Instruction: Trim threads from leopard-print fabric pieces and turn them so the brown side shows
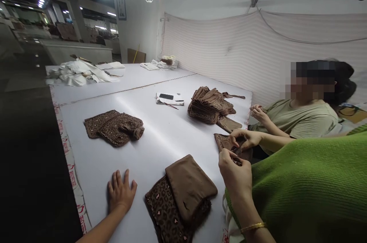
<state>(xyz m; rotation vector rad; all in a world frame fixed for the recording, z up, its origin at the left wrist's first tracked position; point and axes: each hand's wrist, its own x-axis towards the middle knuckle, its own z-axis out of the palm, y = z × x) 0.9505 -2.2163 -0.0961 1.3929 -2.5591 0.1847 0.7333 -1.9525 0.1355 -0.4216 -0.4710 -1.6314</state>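
Note:
My left hand lies flat on the white table, fingers spread and holding nothing. Just right of it sits a folded stack of brown and leopard-print garments. My right hand is not in view. Close on my right a person in a green knit top pinches a small leopard-print piece at the table edge. That person's near hand wears a gold bracelet, and the far hand is also on the piece.
Another leopard-print bundle lies at mid-left and a larger heap lies farther right. A notepad with a phone sits beyond. A second seated person in an olive shirt works farther along. White cloth is piled on the far table.

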